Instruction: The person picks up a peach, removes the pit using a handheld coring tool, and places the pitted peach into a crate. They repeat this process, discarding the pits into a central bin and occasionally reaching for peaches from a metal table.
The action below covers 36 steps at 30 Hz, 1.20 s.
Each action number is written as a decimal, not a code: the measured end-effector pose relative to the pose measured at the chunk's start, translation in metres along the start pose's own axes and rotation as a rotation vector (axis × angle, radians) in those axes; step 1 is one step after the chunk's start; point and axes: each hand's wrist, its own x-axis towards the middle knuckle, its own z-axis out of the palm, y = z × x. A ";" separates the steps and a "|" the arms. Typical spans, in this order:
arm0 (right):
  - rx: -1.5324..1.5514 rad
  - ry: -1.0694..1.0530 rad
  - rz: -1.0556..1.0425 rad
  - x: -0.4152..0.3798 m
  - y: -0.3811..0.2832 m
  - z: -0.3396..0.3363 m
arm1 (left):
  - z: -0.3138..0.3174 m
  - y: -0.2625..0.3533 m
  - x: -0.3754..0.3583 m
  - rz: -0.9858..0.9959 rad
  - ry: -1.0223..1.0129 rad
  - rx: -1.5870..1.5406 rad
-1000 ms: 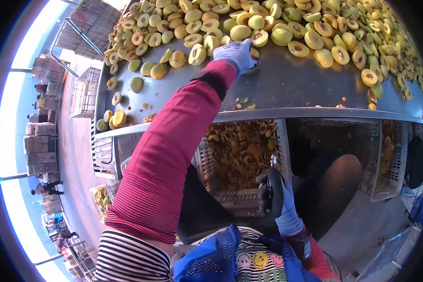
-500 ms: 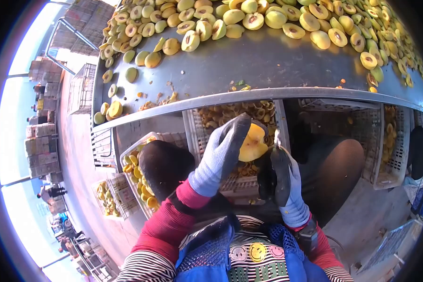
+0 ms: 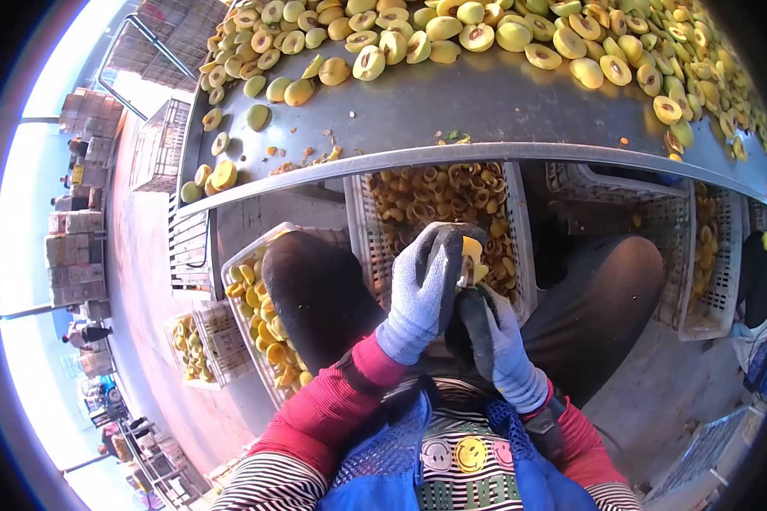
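My left hand, in a pale glove with dark fingertips, is closed round a yellow peach half. My right hand, gloved alike, grips a small metal tool, mostly hidden by the fingers; its exact kind does not show. The tool's metal part meets the cut side of the peach half. Both hands are close together above a white crate full of brownish-yellow curved fruit pieces. My knees are on either side of that crate.
A metal table with a raised front edge bears many peach halves. To the left, a crate holds yellow hollowed pieces. Another crate stands at the right. Stacked crates and several people are farther left.
My hands have come together, and the peach half has turned edge-on, with the tool now against it. My left hand has moved slightly right; the view has shifted a little.
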 end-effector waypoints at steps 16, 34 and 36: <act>2.299 -0.489 1.171 0.008 0.004 -0.005 | -0.187 0.015 -0.057 0.024 0.511 0.385; 1.369 -0.210 1.336 0.032 0.032 0.015 | -0.093 0.024 0.302 0.075 -0.165 1.276; 1.357 -0.132 1.291 0.033 0.036 0.010 | -0.073 0.041 0.244 0.457 -0.228 1.202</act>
